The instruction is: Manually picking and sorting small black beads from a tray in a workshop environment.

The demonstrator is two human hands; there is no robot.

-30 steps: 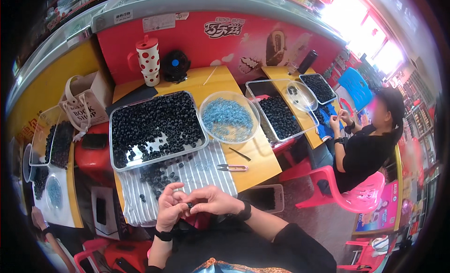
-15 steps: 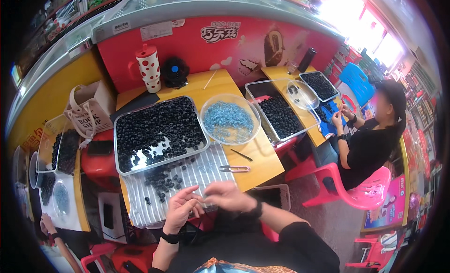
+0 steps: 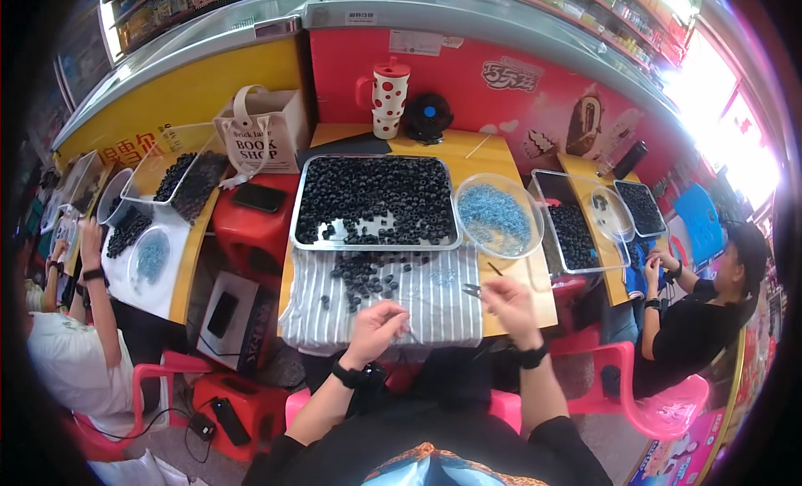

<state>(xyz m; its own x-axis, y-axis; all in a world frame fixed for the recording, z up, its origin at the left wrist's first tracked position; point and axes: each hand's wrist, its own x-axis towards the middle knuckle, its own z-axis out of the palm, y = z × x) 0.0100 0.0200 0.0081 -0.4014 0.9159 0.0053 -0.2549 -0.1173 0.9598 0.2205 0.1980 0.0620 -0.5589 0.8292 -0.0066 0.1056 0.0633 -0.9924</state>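
My right hand (image 3: 511, 309) is closed around small thread snips (image 3: 472, 291), whose dark blades point left over the striped cloth (image 3: 451, 311). Fingertips pinched, my left hand (image 3: 378, 329) hovers above the cloth's front edge; what it grips is too small to make out. Loose small black ring-shaped pieces (image 3: 357, 281) are scattered on the cloth just beyond it. Behind them, a clear rectangular tray (image 3: 294, 227) holds many more of these black pieces. To its right stands a round clear dish (image 3: 539, 235) of tiny blue pieces. A thin dark stick (image 3: 494, 270) lies near the snips.
At the back stand a dotted tumbler (image 3: 389, 102) and a black fan (image 3: 428, 117). A red stool (image 3: 251, 235) with a phone (image 3: 257, 197) and a canvas bag (image 3: 259, 135) are to the left. Co-workers sit at tables on both sides, one in black (image 3: 697, 327).
My hands have moved apart. My right hand has gone right and picked up the snips from the table. The view has swung left, bringing the left-hand co-worker further into sight.
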